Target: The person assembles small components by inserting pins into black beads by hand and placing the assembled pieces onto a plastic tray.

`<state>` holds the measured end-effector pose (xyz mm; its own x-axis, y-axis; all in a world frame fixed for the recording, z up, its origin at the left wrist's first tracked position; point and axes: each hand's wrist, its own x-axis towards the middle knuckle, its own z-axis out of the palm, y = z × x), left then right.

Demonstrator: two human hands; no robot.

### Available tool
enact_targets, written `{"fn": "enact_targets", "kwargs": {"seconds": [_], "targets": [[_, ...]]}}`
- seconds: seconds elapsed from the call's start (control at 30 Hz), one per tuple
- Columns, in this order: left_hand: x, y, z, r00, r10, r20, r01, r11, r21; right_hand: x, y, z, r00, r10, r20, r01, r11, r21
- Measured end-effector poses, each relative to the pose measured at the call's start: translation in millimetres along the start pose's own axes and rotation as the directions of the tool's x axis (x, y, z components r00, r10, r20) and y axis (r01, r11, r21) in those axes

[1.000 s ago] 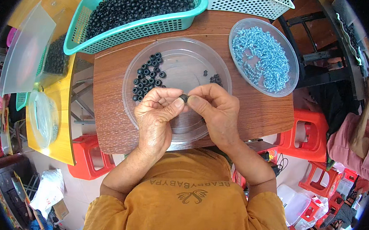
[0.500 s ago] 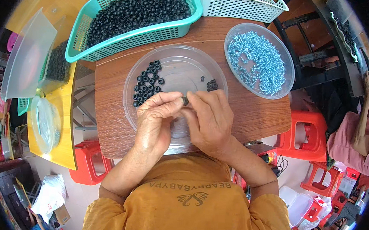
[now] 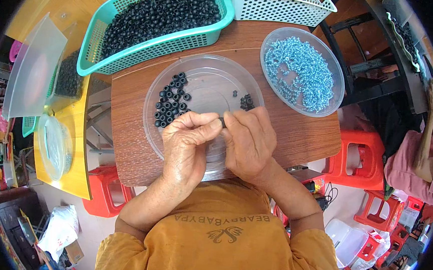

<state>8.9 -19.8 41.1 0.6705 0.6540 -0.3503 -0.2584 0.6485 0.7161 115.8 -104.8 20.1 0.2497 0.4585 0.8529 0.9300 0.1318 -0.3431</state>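
My left hand (image 3: 187, 140) and my right hand (image 3: 252, 141) meet over a clear round tray (image 3: 151, 140). Thumb and fingers of each are pinched on a small black piece (image 3: 222, 122), mostly hidden by the fingertips. To the left inside the tray lies a cluster of black ring-shaped pieces (image 3: 173, 96), round with a hole in the middle. A smaller pile of dark little parts (image 3: 247, 102) sits at the tray's right side, just beyond my right hand, with a single one apart from it.
A teal basket (image 3: 157, 47) full of black ring pieces stands at the back left, beside a white basket (image 3: 280, 11). At the right is a round dish (image 3: 335, 95) of shiny blue small parts. Red stools (image 3: 358, 160) flank the wooden table (image 3: 127, 154). Another person's arm (image 3: 430, 135) shows far right.
Both hands have shifted slightly to the right and still pinch together. The view has moved a little; the pieces in the tray look the same.
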Motion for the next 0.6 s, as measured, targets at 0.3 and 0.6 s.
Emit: {"fn": "enact_targets", "kwargs": {"seconds": [0.3,0.6], "targets": [[1.6,3.6,22.4,1.000,0.006,-0.024,-0.005,0.999,0.044,3.2,11.3,-6.2,0.999,-0.049,-0.001,0.049,0.999,-0.016],[9.7,-2.7,5.1,1.000,-0.007,0.021,0.005,0.994,0.105,8.5,33.1,-9.8,0.988,-0.100,0.115,0.091,0.993,0.081]]}}
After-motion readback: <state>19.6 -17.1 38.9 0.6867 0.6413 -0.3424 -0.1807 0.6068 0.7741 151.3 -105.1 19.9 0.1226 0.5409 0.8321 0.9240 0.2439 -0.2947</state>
